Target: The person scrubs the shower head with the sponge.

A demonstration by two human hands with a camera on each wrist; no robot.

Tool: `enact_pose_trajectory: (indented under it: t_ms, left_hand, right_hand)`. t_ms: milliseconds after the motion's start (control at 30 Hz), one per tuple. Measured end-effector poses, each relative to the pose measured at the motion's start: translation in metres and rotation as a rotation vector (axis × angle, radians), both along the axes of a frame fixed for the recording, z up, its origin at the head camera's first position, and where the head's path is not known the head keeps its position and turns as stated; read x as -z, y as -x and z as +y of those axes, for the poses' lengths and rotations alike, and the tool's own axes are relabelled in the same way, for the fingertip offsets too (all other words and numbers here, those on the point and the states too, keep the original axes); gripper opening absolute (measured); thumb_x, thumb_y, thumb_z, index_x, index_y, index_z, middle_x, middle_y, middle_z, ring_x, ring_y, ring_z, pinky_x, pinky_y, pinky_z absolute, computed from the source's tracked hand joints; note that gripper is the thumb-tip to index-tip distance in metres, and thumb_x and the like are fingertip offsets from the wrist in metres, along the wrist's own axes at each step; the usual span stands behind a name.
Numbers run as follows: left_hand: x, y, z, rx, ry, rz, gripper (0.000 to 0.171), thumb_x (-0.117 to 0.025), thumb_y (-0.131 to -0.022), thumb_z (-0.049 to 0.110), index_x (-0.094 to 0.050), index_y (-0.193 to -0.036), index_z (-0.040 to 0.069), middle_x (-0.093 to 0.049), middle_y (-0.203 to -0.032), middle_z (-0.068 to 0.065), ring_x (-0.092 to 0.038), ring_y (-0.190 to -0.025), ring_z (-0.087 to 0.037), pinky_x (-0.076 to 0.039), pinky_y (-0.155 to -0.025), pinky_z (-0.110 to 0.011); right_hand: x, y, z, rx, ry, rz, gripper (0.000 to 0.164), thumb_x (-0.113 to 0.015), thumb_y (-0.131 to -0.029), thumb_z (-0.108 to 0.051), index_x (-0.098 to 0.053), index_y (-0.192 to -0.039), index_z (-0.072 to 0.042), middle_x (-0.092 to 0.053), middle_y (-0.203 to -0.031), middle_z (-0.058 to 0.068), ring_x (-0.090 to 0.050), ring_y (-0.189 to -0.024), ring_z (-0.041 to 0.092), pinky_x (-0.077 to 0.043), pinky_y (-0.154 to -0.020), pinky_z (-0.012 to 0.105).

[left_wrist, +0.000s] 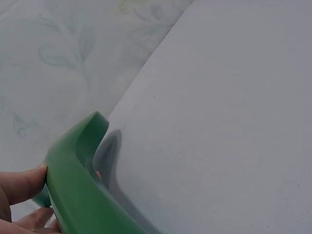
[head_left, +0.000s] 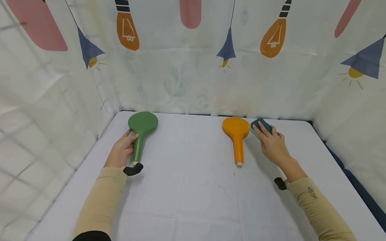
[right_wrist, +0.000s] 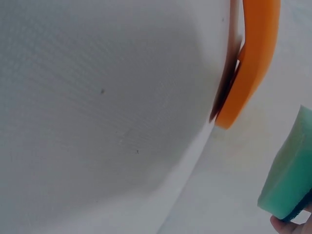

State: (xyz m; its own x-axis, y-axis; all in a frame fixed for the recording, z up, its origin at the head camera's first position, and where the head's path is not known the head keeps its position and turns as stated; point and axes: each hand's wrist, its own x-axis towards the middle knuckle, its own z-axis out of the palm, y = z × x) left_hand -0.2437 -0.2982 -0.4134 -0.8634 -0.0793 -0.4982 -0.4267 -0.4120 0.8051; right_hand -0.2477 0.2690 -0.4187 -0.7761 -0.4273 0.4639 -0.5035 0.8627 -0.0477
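Observation:
On the left of the head view, my left hand [head_left: 122,147] pinches a green shower head [head_left: 143,122] by its neck, between thumb and fingers. The thumb presses its edge in the left wrist view, where the green shower head [left_wrist: 73,185] casts a shadow on the table. My right hand [head_left: 275,147] grips a sponge [head_left: 261,126], light green with a dark scouring layer. Beside it, an orange shower head [head_left: 236,126] lies face down, handle toward me. In the right wrist view the sponge [right_wrist: 290,168] is apart from the orange shower head [right_wrist: 261,44].
A white cloth covers the table [head_left: 187,187], with small specks near the middle. White curtains [head_left: 187,80] printed with lamps and bulbs hang behind and at both sides. Black straps with small black devices [head_left: 133,169] sit at my wrists.

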Motion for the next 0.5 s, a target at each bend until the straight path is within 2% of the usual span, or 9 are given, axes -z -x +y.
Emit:
enact_pose_trajectory:
  t_ms: [100,167,333,500]
  left_hand:
    - [0.000,0.001,0.000,0.007,0.008,-0.002,0.083,-0.042,-0.108,0.008,0.014,-0.162,0.036,-0.040,-0.128,-0.002,-0.047,-0.099,-0.006,-0.044,-0.082,-0.020]
    - [0.001,0.001,0.000,0.000,0.007,-0.013,0.082,-0.043,-0.108,0.008,0.013,-0.162,0.036,-0.037,-0.138,-0.004,-0.046,-0.099,-0.005,-0.042,-0.087,-0.021]
    - [0.003,0.003,0.001,-0.017,0.022,-0.050,0.081,-0.042,-0.109,0.009,0.012,-0.162,0.036,-0.017,-0.163,0.000,-0.044,-0.101,-0.003,-0.033,-0.102,-0.020]
    - [0.003,0.007,-0.002,0.016,0.082,-0.049,0.080,-0.043,-0.109,0.011,0.012,-0.162,0.034,-0.007,-0.168,-0.001,-0.043,-0.109,-0.003,-0.033,-0.101,-0.020]
  right_hand:
    - [0.001,0.001,0.003,0.020,0.009,-0.019,0.057,-0.062,-0.096,0.004,-0.047,-0.150,-0.007,-0.046,-0.153,0.023,-0.041,-0.127,0.062,-0.042,-0.088,0.071]
    - [0.002,0.001,0.004,0.036,0.009,-0.038,0.057,-0.061,-0.097,0.002,-0.046,-0.151,-0.008,-0.045,-0.154,0.023,-0.039,-0.128,0.062,-0.041,-0.090,0.072]
    - [0.003,0.000,0.008,0.073,0.023,-0.052,0.056,-0.060,-0.098,0.001,-0.046,-0.151,-0.007,-0.043,-0.154,0.024,-0.038,-0.129,0.061,-0.041,-0.091,0.073]
    - [0.004,-0.001,0.013,0.093,0.069,-0.060,0.054,-0.059,-0.099,0.001,-0.046,-0.151,-0.007,-0.043,-0.154,0.024,-0.038,-0.129,0.061,-0.039,-0.091,0.075]
